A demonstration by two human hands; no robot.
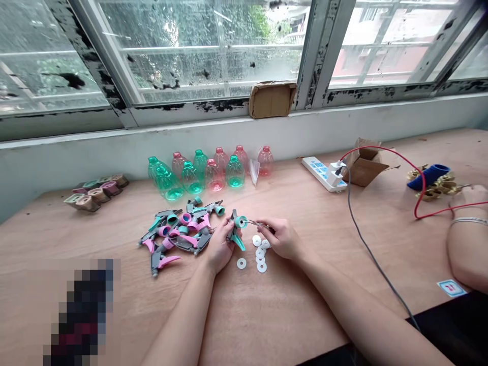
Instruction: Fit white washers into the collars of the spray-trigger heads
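My left hand (221,246) is closed around a grey and teal spray trigger head (237,241), its round teal collar turned toward the right. In my right hand (284,238) is a pair of metal tweezers (259,224), with the tips at the collar's opening. Whether the tips grip anything there is too small to tell. Below the hands lie several flat white ring washers (261,253), one of them apart on the left. Left of my left hand spreads a pile of grey, pink and teal spray trigger heads (181,231).
Clear green and red plastic bottles (194,180) stand along the wall. Small containers (97,192) sit far left. At right are a power strip (324,174) with cables, an open cardboard box (364,165), a blue roll (429,177) and another person's hand (475,195).
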